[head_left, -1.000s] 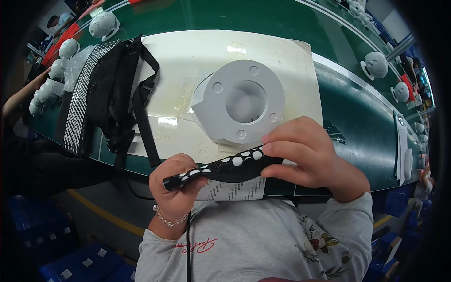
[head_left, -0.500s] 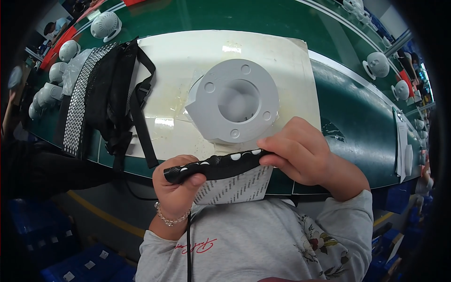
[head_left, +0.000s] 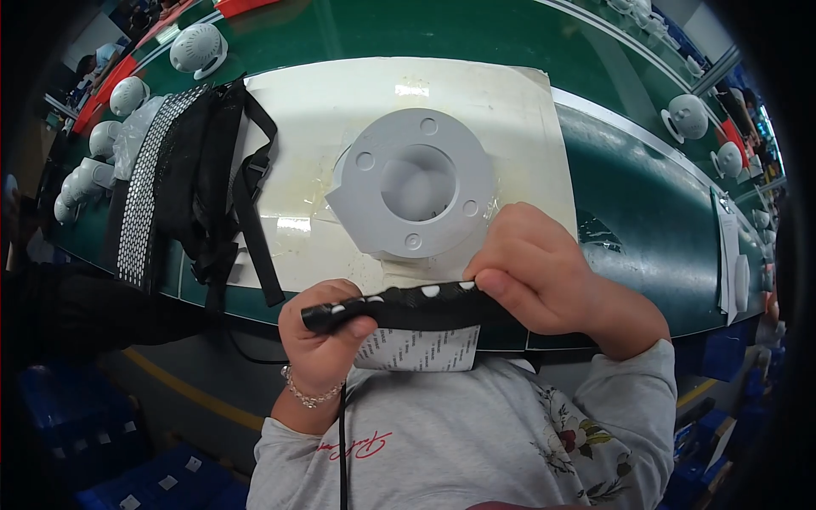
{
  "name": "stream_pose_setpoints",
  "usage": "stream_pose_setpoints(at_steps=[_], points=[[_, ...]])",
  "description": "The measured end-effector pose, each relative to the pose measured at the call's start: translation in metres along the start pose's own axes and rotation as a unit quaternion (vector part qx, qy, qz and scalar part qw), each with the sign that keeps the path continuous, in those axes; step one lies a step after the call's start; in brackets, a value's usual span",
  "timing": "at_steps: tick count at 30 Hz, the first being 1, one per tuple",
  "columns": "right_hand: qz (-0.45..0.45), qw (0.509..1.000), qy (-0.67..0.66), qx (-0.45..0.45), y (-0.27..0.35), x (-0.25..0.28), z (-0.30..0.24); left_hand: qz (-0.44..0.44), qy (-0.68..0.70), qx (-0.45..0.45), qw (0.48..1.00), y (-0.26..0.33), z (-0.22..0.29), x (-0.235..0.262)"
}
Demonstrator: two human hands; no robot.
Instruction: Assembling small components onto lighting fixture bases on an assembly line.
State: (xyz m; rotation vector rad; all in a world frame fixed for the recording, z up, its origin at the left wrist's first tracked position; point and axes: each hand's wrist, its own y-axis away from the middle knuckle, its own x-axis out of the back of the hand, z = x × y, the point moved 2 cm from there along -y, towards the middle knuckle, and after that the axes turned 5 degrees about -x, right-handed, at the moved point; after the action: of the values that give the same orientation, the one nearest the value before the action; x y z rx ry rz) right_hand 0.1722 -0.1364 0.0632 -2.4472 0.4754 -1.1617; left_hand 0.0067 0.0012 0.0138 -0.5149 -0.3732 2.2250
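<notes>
Black strap (head_left: 408,304), a soft band dotted with white studs, is stretched level between both hands. The left hand (head_left: 327,340) is curled tight around its rolled end; the right hand (head_left: 535,272) pinches the other end between thumb and bent fingers. Under the fingers hangs a printed white tag (head_left: 416,348). Just beyond the knuckles lies a smooth grey plastic disc (head_left: 416,191) with a round hollow, on a glossy white mat (head_left: 518,110).

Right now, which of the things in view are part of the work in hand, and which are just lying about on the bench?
In use:
- black strip with white dots, held by left hand and right hand
- white tag hanging under the strip
- grey round flange on the white mat

Lying about:
- black straps
- dotted band
- white round housings
- papers
</notes>
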Motion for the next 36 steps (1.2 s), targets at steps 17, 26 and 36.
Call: stream_pose_setpoints(at_steps=[17,26,36], points=[[0.016,0.989,-0.147,-0.008,-0.002,0.018,-0.006,-0.051,-0.101,-0.077,0.991,-0.004,0.001,0.007],[0.040,0.998,0.012,0.051,0.002,-0.002,-0.019,-0.094,-0.161,-0.128,0.974,-0.006,0.005,0.003],[0.020,0.971,-0.237,-0.010,-0.010,-0.011,-0.024,-0.151,-0.182,-0.180,0.955,-0.010,0.006,-0.010]])
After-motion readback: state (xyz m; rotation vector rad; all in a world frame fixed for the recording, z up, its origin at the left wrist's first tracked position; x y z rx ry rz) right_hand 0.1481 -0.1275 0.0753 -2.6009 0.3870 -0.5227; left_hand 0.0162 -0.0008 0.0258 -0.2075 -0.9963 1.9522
